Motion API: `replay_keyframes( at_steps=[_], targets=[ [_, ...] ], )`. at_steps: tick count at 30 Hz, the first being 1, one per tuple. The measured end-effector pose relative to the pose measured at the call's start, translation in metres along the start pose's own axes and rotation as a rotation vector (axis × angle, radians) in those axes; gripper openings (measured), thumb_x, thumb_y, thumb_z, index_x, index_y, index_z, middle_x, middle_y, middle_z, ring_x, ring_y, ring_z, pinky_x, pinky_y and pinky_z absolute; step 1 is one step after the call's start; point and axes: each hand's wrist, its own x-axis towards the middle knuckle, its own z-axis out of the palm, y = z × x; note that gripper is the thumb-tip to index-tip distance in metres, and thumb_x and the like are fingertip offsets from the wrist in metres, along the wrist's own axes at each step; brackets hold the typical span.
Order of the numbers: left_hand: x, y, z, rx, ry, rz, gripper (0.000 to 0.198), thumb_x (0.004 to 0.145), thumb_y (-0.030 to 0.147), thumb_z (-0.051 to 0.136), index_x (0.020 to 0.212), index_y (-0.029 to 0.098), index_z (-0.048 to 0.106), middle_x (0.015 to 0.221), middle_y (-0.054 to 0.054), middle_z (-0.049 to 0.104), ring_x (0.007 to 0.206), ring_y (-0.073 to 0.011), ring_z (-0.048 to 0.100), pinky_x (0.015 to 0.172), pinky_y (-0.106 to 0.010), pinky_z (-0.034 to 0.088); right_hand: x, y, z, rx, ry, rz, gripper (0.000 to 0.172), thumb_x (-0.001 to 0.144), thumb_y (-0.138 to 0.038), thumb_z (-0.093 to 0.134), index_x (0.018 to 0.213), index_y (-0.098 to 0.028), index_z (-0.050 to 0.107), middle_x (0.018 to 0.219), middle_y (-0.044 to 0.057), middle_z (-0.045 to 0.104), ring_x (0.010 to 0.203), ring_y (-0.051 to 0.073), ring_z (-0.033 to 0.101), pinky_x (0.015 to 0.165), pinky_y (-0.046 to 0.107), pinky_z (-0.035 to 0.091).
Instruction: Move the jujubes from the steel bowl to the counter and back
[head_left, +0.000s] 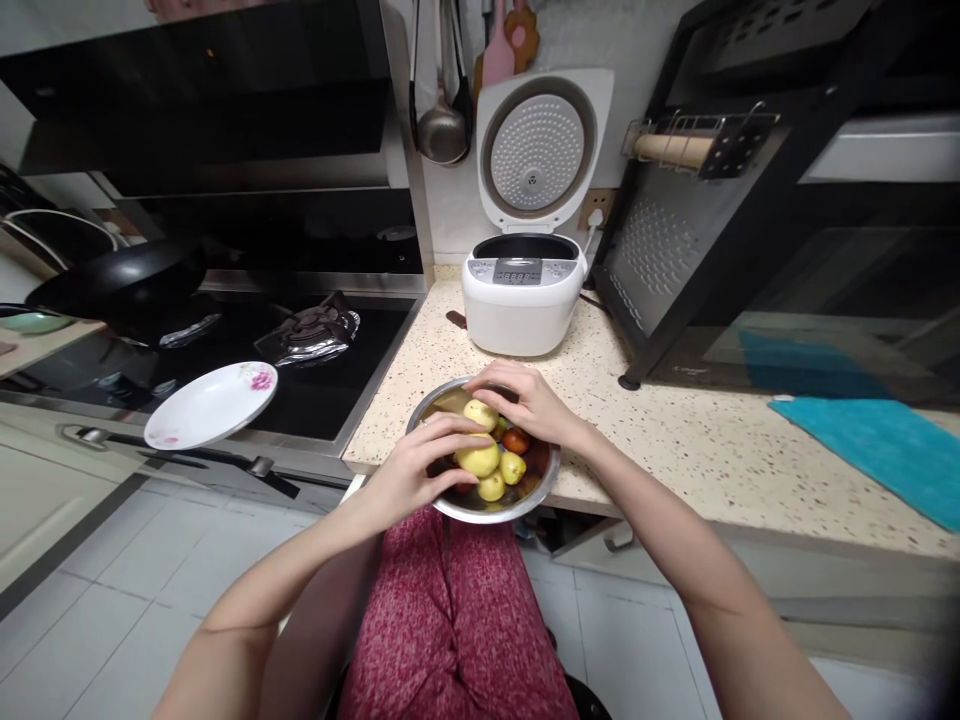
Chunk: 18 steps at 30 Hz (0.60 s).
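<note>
Plainly, cooker digits (517,274), left hand (411,467) around fruit (480,458)

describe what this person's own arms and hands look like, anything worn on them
The left hand and right hand wear no gloves. The left arm and right arm are bare, with no sleeve, watch or bracelet as far as the view reaches. A thin ring seems to show on the left hand, too small to make out clearly.

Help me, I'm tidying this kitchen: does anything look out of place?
The white plate on the stove looks odd: it appears to jut past the front edge, where it might get knocked. No spill shows.
</note>
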Motion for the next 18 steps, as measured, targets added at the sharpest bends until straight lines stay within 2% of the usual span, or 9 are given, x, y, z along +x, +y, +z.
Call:
replay_keyframes(
  at_steps=[6, 12, 15, 18],
  targets=[
    [0.000, -0.003, 0.001, -0.021, 0.074, 0.046, 0.038, 0.090, 0.027, 0.078, 0.127, 0.023, 0.071, 0.126, -0.011, 0.073, 0.128, -0.0276, 0.064, 0.112, -0.052, 0.054, 0.000, 0.003, -0.002, -0.020, 0.022, 0.028, 0.022, 0.105, -0.031, 0.058, 0.107, -0.019, 0.076, 0.105, 0.009, 0.077, 0.102, 0.023, 0.070, 0.095, 0.040, 0.053],
    [-0.004, -0.007, 0.004, -0.044, 0.195, 0.059, 0.028, 0.091, 0.023, 0.078, 0.118, 0.021, 0.074, 0.120, -0.010, 0.075, 0.119, -0.0247, 0.068, 0.105, -0.046, 0.057, 0.000, 0.011, -0.001, -0.030, 0.058, 0.031, 0.021, 0.105, -0.031, 0.058, 0.104, -0.019, 0.076, 0.104, 0.008, 0.078, 0.100, 0.023, 0.070, 0.095, 0.039, 0.051],
    [-0.005, -0.013, 0.006, -0.031, 0.300, 0.069, 0.023, 0.094, 0.022, 0.074, 0.118, 0.021, 0.074, 0.118, -0.010, 0.074, 0.116, -0.0236, 0.069, 0.103, -0.044, 0.058, 0.001, 0.017, -0.002, -0.030, 0.110, 0.032, 0.021, 0.104, -0.031, 0.059, 0.100, -0.019, 0.076, 0.101, 0.007, 0.079, 0.097, 0.022, 0.070, 0.091, 0.037, 0.052],
    [-0.006, -0.024, 0.006, -0.001, 0.453, 0.043, 0.017, 0.100, 0.021, 0.064, 0.113, 0.022, 0.075, 0.113, -0.008, 0.074, 0.112, -0.0217, 0.068, 0.102, -0.042, 0.056, 0.001, 0.024, -0.004, -0.046, 0.172, 0.052, 0.023, 0.104, -0.032, 0.059, 0.098, -0.019, 0.076, 0.099, 0.007, 0.079, 0.095, 0.023, 0.070, 0.088, 0.036, 0.052]
  ],
)
